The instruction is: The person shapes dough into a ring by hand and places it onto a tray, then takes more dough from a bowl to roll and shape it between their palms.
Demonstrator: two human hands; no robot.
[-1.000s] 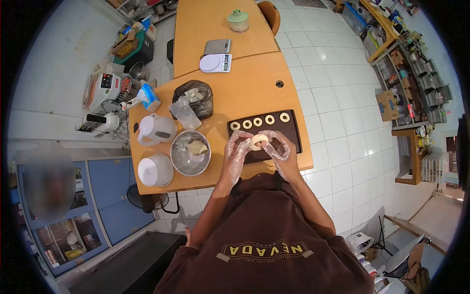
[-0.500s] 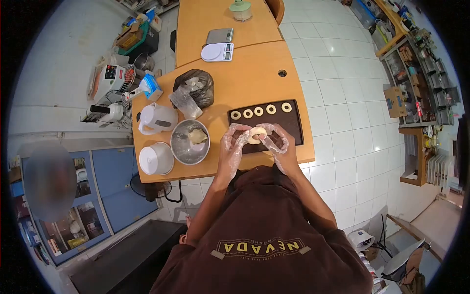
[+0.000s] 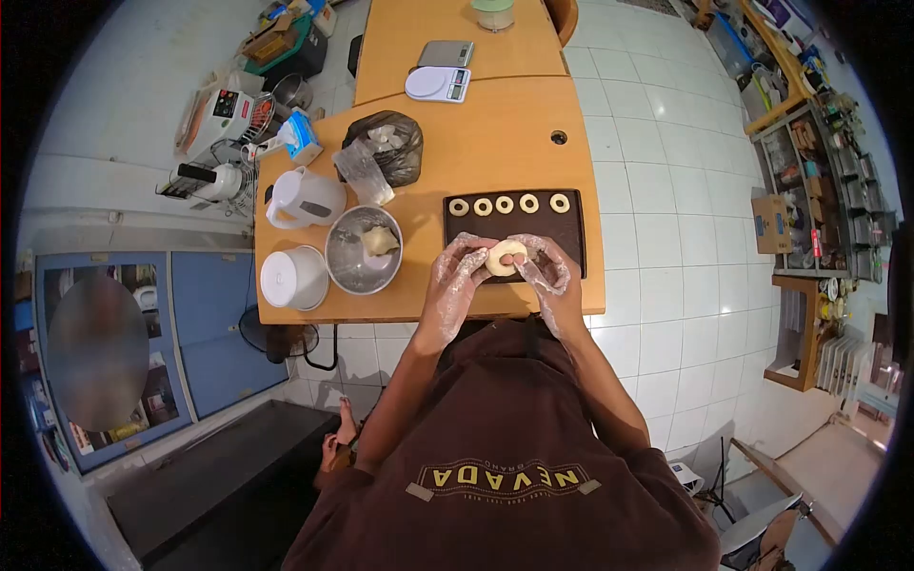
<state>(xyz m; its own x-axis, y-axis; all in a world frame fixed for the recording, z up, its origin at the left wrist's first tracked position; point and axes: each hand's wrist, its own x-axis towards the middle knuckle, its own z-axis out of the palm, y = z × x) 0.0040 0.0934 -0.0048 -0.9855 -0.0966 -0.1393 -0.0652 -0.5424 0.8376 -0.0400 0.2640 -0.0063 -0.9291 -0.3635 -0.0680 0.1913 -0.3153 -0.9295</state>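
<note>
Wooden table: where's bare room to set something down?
Free: wooden table between white scale and dark tray, right of the black bag, barring a round hole; also a strip between metal bowl and tray. Crowded: left end, with bag, bowl, white jug, white tub. Left hand and right hand partly cover the tray.

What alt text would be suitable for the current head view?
Two white-dusted hands hold a dough ring over a dark tray, where five more rings lie in a row. To the left on the wooden table, a metal bowl holds a lump of dough.
</note>
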